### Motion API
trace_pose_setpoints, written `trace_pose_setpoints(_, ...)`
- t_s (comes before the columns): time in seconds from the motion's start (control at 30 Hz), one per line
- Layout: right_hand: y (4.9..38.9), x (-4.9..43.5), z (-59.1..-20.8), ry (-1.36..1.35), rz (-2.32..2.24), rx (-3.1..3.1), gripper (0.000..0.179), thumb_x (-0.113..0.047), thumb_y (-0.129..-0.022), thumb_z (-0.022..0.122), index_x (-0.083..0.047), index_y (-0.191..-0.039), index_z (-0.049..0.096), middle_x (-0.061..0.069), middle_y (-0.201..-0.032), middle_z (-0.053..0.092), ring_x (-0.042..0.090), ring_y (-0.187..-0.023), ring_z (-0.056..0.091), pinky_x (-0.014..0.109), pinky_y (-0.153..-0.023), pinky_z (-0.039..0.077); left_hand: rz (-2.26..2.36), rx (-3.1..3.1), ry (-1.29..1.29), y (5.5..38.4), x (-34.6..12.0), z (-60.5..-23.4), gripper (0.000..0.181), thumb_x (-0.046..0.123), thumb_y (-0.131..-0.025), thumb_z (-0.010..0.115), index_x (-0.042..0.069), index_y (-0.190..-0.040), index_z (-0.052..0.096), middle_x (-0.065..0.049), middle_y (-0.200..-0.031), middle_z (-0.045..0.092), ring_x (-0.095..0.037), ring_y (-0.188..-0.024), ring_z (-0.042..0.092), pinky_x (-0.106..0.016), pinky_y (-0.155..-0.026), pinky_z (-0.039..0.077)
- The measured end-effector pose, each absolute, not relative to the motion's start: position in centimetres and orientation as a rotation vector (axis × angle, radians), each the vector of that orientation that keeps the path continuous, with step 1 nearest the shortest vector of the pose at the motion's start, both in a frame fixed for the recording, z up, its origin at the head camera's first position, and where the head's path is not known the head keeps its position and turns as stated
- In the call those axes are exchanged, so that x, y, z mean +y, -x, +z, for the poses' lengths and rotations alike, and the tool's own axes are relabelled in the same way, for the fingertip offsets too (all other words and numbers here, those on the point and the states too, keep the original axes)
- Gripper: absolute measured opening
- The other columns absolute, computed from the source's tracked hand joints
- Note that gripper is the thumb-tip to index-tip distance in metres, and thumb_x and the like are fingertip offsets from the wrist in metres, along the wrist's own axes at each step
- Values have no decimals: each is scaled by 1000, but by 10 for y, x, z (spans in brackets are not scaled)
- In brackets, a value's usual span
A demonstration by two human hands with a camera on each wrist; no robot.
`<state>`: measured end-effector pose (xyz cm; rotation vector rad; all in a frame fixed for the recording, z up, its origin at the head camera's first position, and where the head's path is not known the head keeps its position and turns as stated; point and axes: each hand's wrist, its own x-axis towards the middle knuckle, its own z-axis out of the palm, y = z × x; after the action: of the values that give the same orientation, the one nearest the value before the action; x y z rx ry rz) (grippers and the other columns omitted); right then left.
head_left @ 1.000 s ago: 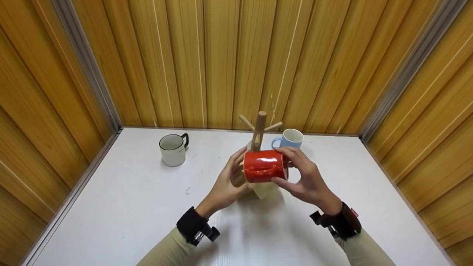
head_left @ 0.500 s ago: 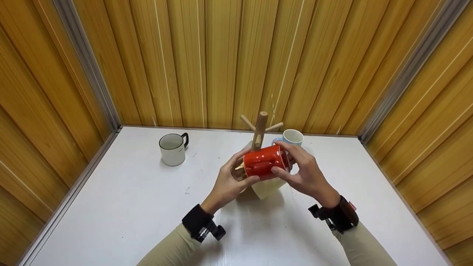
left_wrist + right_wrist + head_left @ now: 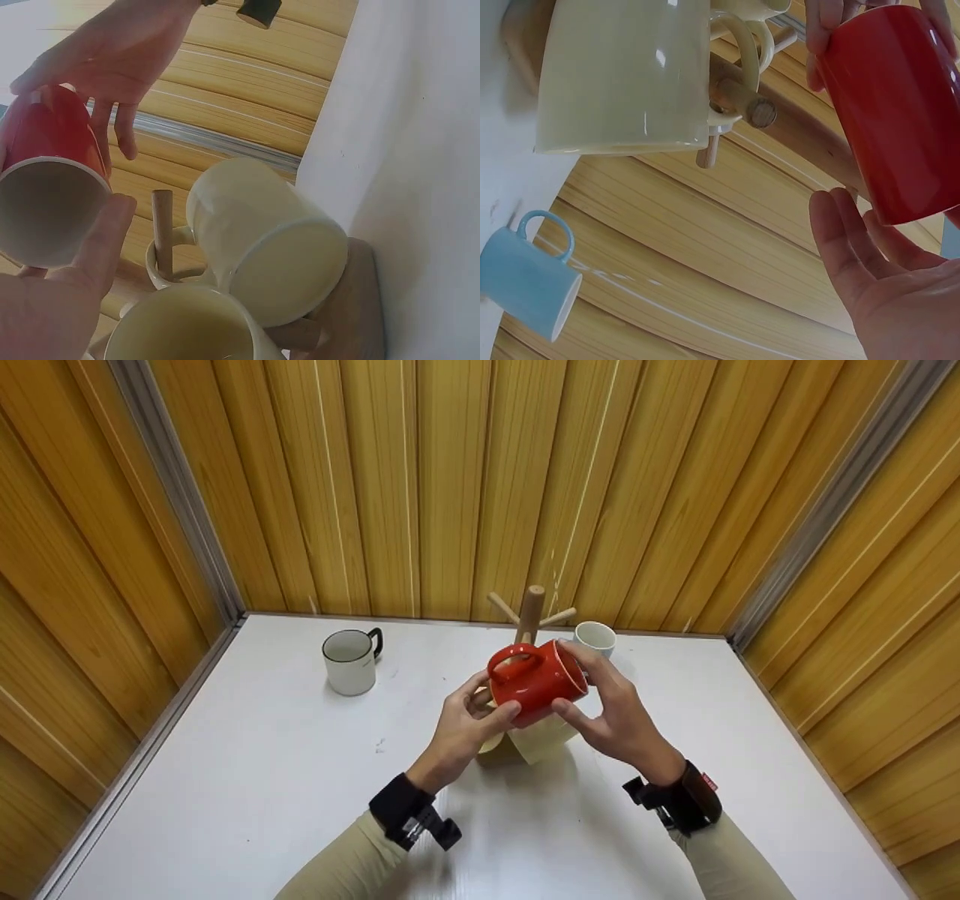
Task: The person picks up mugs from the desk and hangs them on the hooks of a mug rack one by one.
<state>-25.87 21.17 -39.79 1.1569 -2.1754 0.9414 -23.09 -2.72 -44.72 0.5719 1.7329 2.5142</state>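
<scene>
A glossy red mug is held up between both hands in front of a wooden mug tree. It lies tilted on its side, mouth to the right, its handle at the upper left. My left hand grips the base end, thumb on the near side. My right hand holds the mouth end, thumb below and forefinger at the rim; its other fingers extend behind the mug. Cream mugs hang by their handles from the lower pegs, mostly hidden in the head view.
A white mug with black rim and handle stands on the white table at the left. Behind the right hand stands a light blue mug. Upper pegs stick out from the tree. Wood-patterned walls enclose the table.
The red mug has turned about its length, its handle swinging from the near side up to the upper left. Its mouth has tilted slightly, and the left hand has closed in around the base.
</scene>
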Motion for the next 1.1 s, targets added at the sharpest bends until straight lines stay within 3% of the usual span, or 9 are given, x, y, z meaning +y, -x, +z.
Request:
trace_pose_setpoints(0.13,258,210,-398,-1183,945,-2147,72,-15,-90,78,-10,-154,44,7,-151,53,25,-129,59,41,-97,56,2506,1727,-554,231,-26,-447,74,29,-92,79,7,-154,43,-17,-138,63,-34,-120,66,-44,-93,58)
trace_pose_setpoints(0.23,259,210,-399,-1193,949,-2128,73,-11,-90,77,-11,-154,44,5,-151,53,24,-129,59,43,-96,57,2502,1710,-540,230,-24,-448,72,30,-93,79,8,-153,45,-18,-137,64,-34,-120,66,-44,-92,58)
trace_pose_setpoints(0.53,261,211,-402,-1127,978,-2198,69,-16,-91,78,-16,-153,47,10,-144,55,28,-124,61,44,-91,59,2487,1643,-485,231,-21,-451,69,29,-96,75,8,-154,43,-19,-140,61,-34,-122,64,-44,-92,58)
trace_pose_setpoints(1.1,266,212,-406,-1055,950,-2258,69,-22,-93,77,-25,-154,47,9,-135,60,20,-119,64,40,-92,58,2436,1661,-432,234,-22,-450,63,30,-101,68,12,-155,40,-21,-141,59,-34,-119,66,-45,-93,58)
